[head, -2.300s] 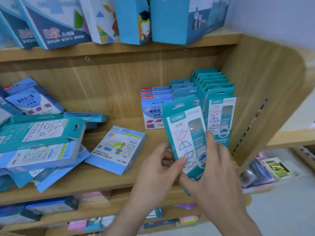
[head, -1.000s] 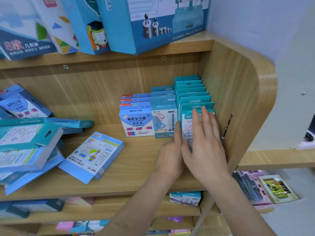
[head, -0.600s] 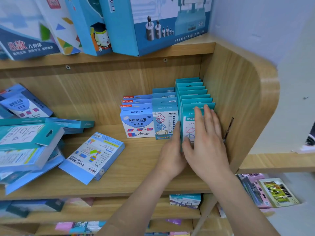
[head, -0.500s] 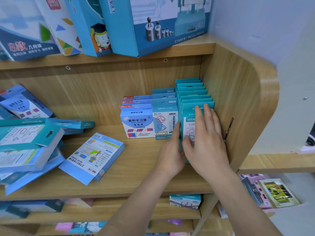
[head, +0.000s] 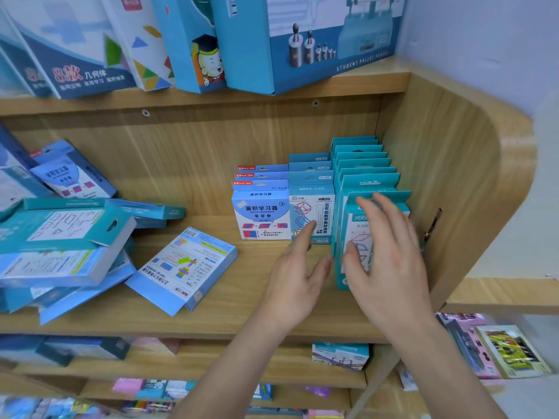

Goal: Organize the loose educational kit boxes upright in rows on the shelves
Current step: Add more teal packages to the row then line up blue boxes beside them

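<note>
Both spread: my right grip [head: 390,267] covers the front teal box [head: 352,225] behind it, seemingly to square it upright; left grip [head: 293,276] alongside.

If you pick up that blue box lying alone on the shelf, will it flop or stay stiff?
Probably stiff: the blue box has crisp cardboard edges. Likely light, being thin. Stood upright alone, it might tip, since its edge is narrow.

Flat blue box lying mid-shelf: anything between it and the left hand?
Nothing visible. The flat blue box lies flat to the left of the left hand, with only bare shelf board between them. The loose pile sits farther left, beyond the box.
</note>
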Action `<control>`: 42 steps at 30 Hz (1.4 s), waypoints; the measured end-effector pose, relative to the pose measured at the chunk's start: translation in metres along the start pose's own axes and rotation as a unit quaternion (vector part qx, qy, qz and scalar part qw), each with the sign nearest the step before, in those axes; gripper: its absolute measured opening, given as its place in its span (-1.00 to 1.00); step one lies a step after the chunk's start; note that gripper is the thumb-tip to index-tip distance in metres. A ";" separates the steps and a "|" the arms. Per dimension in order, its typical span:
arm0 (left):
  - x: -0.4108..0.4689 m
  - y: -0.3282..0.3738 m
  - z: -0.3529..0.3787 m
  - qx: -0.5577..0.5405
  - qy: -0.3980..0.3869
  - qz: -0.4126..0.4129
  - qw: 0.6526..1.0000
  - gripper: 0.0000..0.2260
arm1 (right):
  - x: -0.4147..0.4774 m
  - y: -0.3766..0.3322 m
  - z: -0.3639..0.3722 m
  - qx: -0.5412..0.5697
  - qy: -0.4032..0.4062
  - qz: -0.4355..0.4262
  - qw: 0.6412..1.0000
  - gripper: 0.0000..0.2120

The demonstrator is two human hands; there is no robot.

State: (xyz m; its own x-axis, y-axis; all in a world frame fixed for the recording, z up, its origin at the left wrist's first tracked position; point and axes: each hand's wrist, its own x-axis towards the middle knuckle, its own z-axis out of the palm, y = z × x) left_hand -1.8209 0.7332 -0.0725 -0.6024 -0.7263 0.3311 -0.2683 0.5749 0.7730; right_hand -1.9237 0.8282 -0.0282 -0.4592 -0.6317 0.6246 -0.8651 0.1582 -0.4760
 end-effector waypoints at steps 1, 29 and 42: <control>-0.002 -0.002 -0.003 0.005 0.003 0.004 1.000 -0.48 | 0.000 0.000 0.000 0.005 0.007 -0.003 1.000 -0.51; 0.028 0.015 0.031 -0.207 0.006 -0.112 0.972 -0.86 | -0.029 0.007 -0.002 0.099 0.004 0.025 0.995 -0.59; 0.016 0.013 -0.010 -0.105 0.002 -0.106 0.989 -0.82 | -0.052 0.003 0.012 0.152 -0.032 0.080 0.985 -0.58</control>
State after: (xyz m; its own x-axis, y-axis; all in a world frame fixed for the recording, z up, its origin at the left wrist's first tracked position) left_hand -1.8263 0.7248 -0.0516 -0.5460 -0.8238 0.1524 -0.2254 0.3197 0.9203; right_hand -1.8997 0.8522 -0.0692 -0.5630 -0.6651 0.4906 -0.6776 0.0316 -0.7347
